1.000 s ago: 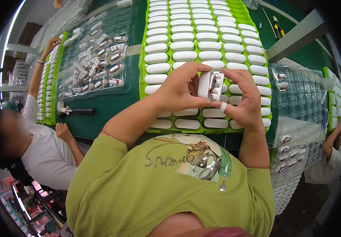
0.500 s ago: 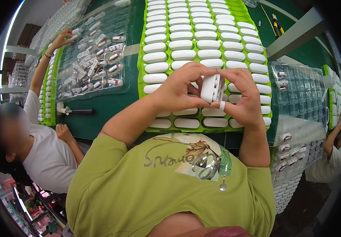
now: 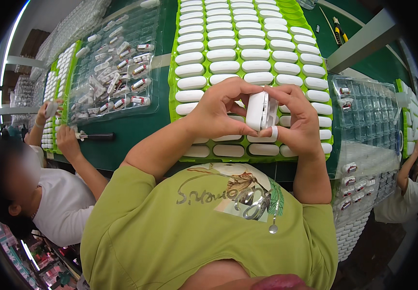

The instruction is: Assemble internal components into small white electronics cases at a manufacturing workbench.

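Observation:
A white rounded case, shaped like an earbud charging case (image 3: 254,112), is held up between both my hands above the near half of a green tray (image 3: 291,10). Its two halves stand a little apart, with a gap along the side facing my right hand. My left hand (image 3: 218,108) pinches it by its ends from the left, thumb below and fingers above. My right hand (image 3: 296,116) grips it from the other side, fingertips at the top and thumb at the bottom; a white band circles a digit. Rows of similar white cases (image 3: 188,70) lie in the tray below.
A clear plastic tray (image 3: 85,82) with loose small parts lies to the left, near a black-handled tool (image 3: 100,137). On the right is a clear compartment tray (image 3: 368,111), below a grey post (image 3: 364,43). A co-worker (image 3: 59,203) sits at left; another is at far right.
The case in my hands has turned slightly and shows a wider gap between its halves. The left co-worker's far hand has drawn back from the clear tray, now holding a white piece.

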{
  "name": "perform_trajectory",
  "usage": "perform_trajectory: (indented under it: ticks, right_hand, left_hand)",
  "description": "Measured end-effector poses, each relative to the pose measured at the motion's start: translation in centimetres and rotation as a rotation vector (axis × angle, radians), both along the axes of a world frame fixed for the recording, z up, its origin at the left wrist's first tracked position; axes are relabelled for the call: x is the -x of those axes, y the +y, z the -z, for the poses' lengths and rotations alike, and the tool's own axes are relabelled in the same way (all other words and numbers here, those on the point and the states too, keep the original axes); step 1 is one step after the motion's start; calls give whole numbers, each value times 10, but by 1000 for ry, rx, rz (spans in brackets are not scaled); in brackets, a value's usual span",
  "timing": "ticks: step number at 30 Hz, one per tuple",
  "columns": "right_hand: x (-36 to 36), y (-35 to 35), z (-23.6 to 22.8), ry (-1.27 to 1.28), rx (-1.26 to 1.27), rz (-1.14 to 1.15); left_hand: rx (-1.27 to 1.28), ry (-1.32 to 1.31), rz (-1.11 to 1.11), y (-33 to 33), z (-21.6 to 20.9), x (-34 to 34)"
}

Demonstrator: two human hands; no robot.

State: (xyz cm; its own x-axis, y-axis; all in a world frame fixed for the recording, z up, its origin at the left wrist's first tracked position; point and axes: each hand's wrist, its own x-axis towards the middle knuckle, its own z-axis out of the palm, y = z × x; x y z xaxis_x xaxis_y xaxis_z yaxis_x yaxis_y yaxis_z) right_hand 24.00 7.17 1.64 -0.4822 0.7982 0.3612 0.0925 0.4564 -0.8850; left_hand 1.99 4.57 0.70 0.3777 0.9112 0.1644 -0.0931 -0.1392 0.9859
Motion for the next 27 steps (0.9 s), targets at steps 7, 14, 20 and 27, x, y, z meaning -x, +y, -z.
perform_trajectory:
  ticks: [7, 14, 20, 27]
  right_hand:
    - [-2, 1, -5, -122, -92, -4]
    - [0, 0, 2, -41, 51, -20]
    - [-3, 2, 0, -109, -13, -39]
    - [1, 9, 4, -46, -247, -11]
  left_hand:
    - [-70, 22, -42, -3, 1, 0]
    - [-111, 63, -37, -4, -4, 2]
    - [-190, 109, -25, -4, -2, 1]
    - [-186, 188, -208, 3, -9, -4]
